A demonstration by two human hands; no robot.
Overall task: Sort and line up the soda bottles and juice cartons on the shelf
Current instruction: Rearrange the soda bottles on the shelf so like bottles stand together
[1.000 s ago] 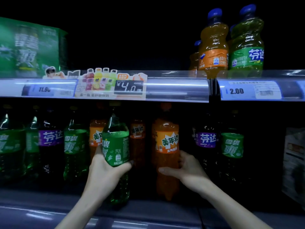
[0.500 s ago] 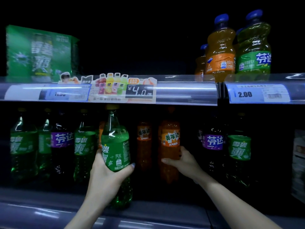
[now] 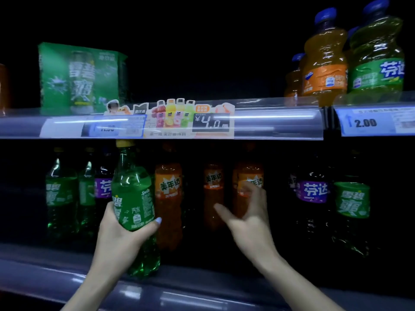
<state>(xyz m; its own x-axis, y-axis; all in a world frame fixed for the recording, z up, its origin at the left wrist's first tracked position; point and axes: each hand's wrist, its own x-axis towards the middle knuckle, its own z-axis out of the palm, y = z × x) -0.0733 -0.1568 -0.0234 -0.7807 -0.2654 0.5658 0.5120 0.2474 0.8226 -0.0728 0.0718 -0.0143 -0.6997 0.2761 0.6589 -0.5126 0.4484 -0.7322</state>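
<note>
The left hand (image 3: 121, 239) is wrapped around a green Sprite bottle (image 3: 134, 203) at the front of the lower shelf (image 3: 202, 286). The bottle stands almost upright, cap up, leaning a little to the left. The right hand (image 3: 249, 218) is spread open, holding nothing, just before the orange bottles (image 3: 213, 194). It is blurred. The back rows are dark and hard to read.

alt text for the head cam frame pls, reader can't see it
A person's left hand grips a green Sprite bottle at a dim lower store shelf, while the right hand is open, apart from the orange soda bottles behind it. The upper shelf holds a green carton, blue-capped bottles and price tags.
</note>
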